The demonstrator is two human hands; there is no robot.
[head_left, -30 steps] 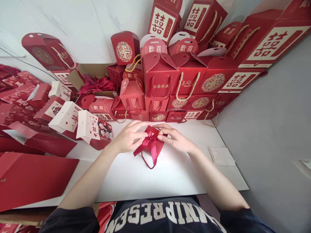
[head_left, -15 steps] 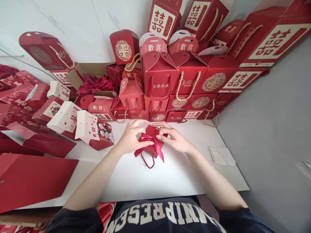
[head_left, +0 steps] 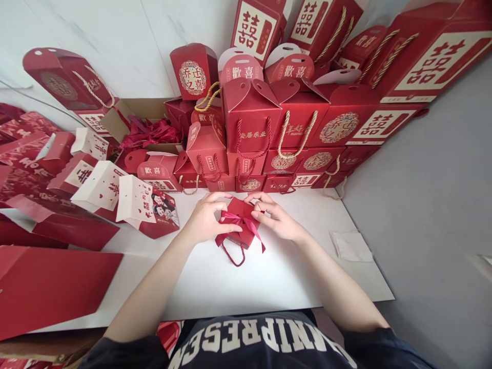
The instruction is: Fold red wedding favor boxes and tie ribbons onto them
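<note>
A small red gift box (head_left: 239, 239) rests on the white table in front of me, a twisted dark red cord handle (head_left: 235, 260) hanging off its near side. Across its top lies a bow of crimson ribbon (head_left: 252, 227), its tails draped over the sides. My left hand (head_left: 209, 218) is closed on the ribbon at the left of the bow, thumb reaching over the top. At the right, my right hand (head_left: 274, 218) has its thumb and forefinger curled together on the ribbon at the bow's right side.
Red gift boxes (head_left: 251, 120) are stacked along the back wall. An open carton (head_left: 144, 106) holds a heap of ribbons. More boxes (head_left: 148, 210) crowd the left side. A folded white cloth (head_left: 351, 246) lies on the right, near the grey wall.
My right hand has drawn slightly to the right along the ribbon. The bow lies flatter and its loops look smaller, while the box has barely shifted.
</note>
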